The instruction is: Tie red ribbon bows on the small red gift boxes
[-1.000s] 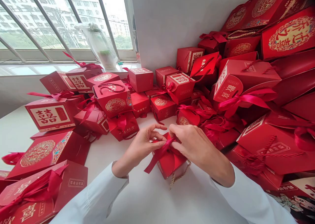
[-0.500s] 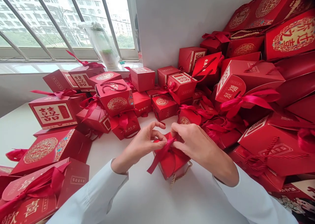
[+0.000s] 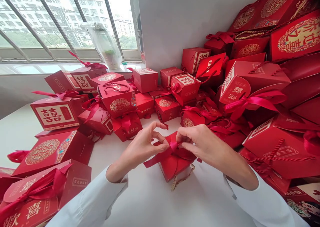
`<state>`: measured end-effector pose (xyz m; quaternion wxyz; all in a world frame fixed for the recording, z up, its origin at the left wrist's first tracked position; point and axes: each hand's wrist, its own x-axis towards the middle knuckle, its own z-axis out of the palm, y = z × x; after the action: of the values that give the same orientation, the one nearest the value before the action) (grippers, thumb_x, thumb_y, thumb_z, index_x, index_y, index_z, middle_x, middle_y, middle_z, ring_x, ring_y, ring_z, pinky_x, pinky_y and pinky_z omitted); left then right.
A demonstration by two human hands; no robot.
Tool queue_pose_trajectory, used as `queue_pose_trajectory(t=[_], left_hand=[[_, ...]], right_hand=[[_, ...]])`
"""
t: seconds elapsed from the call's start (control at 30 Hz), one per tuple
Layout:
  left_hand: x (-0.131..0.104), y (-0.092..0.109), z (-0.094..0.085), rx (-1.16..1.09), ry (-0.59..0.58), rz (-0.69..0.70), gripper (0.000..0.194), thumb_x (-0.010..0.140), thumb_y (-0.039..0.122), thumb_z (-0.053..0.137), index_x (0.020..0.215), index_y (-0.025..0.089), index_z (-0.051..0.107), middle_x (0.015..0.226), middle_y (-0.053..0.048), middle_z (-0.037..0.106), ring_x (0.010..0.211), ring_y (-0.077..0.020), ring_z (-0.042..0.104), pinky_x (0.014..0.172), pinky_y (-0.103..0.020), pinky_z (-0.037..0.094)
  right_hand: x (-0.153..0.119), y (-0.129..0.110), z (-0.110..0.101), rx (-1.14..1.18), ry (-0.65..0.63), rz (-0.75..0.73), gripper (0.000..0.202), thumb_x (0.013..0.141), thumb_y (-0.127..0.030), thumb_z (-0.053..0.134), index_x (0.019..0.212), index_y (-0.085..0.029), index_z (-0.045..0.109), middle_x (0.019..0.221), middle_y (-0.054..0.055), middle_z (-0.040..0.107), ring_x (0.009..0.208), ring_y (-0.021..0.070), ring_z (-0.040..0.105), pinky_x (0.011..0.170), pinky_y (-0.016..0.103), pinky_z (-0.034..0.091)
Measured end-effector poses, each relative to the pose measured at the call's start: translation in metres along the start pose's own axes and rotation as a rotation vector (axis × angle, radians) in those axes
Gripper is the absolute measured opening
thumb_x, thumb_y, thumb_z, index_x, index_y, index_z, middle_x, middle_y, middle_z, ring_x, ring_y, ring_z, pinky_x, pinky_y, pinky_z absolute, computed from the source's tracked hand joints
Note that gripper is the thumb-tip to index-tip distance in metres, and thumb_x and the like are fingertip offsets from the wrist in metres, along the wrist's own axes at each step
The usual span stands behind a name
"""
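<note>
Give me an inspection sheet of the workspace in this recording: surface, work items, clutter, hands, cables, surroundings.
Surface: smooth white tabletop, with boxes standing along its left, back and right.
Work items: small red cardboard box with a beige twisted-cord handle; glossy crimson ribbon gathered on its top.
Clutter: many red cardboard boxes, some stacked, many tied with ribbon; gold or white-panelled prints on several.
Hands: left hand pinches the ribbon's left side; right hand pinches its right side.
Cables: nothing seen on the tabletop.
Surroundings: metal-barred window; clear plastic-wrapped container on the glossy white windowsill; pale grey wall.
</note>
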<state>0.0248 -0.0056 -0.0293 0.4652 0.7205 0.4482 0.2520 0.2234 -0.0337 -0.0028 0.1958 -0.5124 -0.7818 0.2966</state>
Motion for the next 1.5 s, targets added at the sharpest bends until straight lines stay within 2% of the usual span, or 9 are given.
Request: queue_pose_trajectory(t=[0.17, 0.37, 0.53, 0.7, 0.8, 0.97, 1.17, 1.3, 1.5], left_hand=[[0.001, -0.001, 0.0, -0.011, -0.014, -0.01, 0.036, 0.077, 0.026, 0.06, 0.11, 0.023, 0.048, 0.074, 0.001, 0.068, 0.076, -0.0175, 0.063, 0.079, -0.033, 0.044], [-0.004, 0.009, -0.001, 0.031, -0.059, 0.003, 0.041, 0.078, 0.038, 0.062, 0.115, 0.024, 0.05, 0.087, -0.001, 0.071, 0.075, -0.0179, 0.063, 0.069, -0.028, 0.045], [-0.008, 0.012, 0.008, 0.094, -0.005, 0.067, 0.045, 0.073, 0.025, 0.068, 0.114, 0.027, 0.05, 0.096, -0.001, 0.071, 0.093, -0.0227, 0.063, 0.078, -0.031, 0.047], [-0.003, 0.007, 0.013, -0.056, -0.003, 0.045, 0.036, 0.078, 0.022, 0.061, 0.111, 0.023, 0.049, 0.091, -0.001, 0.072, 0.086, -0.0191, 0.065, 0.075, -0.028, 0.049], [-0.003, 0.005, 0.017, -0.077, 0.015, 0.05, 0.029, 0.082, 0.021, 0.057, 0.11, 0.022, 0.049, 0.091, -0.002, 0.072, 0.085, -0.0174, 0.065, 0.071, -0.025, 0.049], [-0.006, 0.006, 0.02, -0.016, 0.027, 0.075, 0.033, 0.083, 0.022, 0.056, 0.114, 0.023, 0.047, 0.093, -0.002, 0.072, 0.091, -0.0182, 0.065, 0.077, -0.027, 0.048], [-0.006, 0.004, 0.022, 0.053, 0.108, 0.074, 0.038, 0.083, 0.031, 0.058, 0.119, 0.025, 0.048, 0.093, -0.002, 0.073, 0.094, -0.021, 0.064, 0.081, -0.031, 0.044], [-0.007, 0.003, 0.026, 0.052, 0.145, 0.091, 0.039, 0.082, 0.026, 0.059, 0.119, 0.025, 0.047, 0.09, -0.001, 0.073, 0.098, -0.0223, 0.062, 0.081, -0.032, 0.044], [-0.008, 0.006, 0.027, 0.072, 0.125, 0.095, 0.04, 0.081, 0.022, 0.059, 0.118, 0.026, 0.047, 0.09, 0.001, 0.072, 0.099, -0.0209, 0.061, 0.086, -0.034, 0.041]], right_hand=[[0.004, 0.001, 0.004, -0.053, 0.035, -0.016, 0.013, 0.077, -0.009, 0.051, 0.072, -0.018, 0.059, 0.06, -0.005, 0.057, 0.052, 0.0084, 0.047, 0.048, 0.019, 0.031], [0.007, 0.005, 0.004, -0.053, 0.044, -0.01, 0.012, 0.079, -0.011, 0.052, 0.078, -0.018, 0.062, 0.068, -0.002, 0.063, 0.061, 0.011, 0.055, 0.055, 0.021, 0.036], [0.008, 0.005, 0.006, -0.03, 0.042, -0.038, 0.018, 0.079, -0.006, 0.051, 0.079, -0.019, 0.064, 0.072, -0.003, 0.064, 0.064, 0.0104, 0.057, 0.058, 0.02, 0.037], [0.005, 0.002, 0.001, -0.016, 0.051, -0.011, 0.012, 0.084, -0.016, 0.052, 0.092, -0.021, 0.061, 0.075, -0.002, 0.065, 0.067, 0.0126, 0.058, 0.057, 0.021, 0.037], [0.001, 0.003, -0.005, 0.024, -0.004, -0.009, 0.022, 0.085, -0.021, 0.054, 0.106, -0.023, 0.056, 0.085, 0.0, 0.067, 0.079, 0.0158, 0.06, 0.062, 0.022, 0.039], [-0.002, 0.001, -0.01, 0.007, -0.122, 0.028, 0.043, 0.079, -0.023, 0.06, 0.12, -0.025, 0.049, 0.081, -0.002, 0.065, 0.083, 0.0191, 0.059, 0.061, 0.023, 0.038], [-0.002, -0.003, -0.001, 0.027, -0.071, 0.053, 0.049, 0.076, -0.014, 0.056, 0.123, -0.025, 0.045, 0.076, -0.004, 0.062, 0.064, 0.0136, 0.055, 0.056, 0.022, 0.035], [-0.002, -0.002, -0.002, 0.036, -0.044, 0.033, 0.049, 0.074, -0.009, 0.056, 0.119, -0.025, 0.045, 0.068, -0.007, 0.058, 0.062, 0.0128, 0.054, 0.056, 0.021, 0.035], [-0.005, 0.0, -0.008, 0.15, -0.115, 0.019, 0.053, 0.075, -0.01, 0.057, 0.123, -0.025, 0.042, 0.07, -0.007, 0.059, 0.064, 0.0128, 0.056, 0.057, 0.021, 0.039]])
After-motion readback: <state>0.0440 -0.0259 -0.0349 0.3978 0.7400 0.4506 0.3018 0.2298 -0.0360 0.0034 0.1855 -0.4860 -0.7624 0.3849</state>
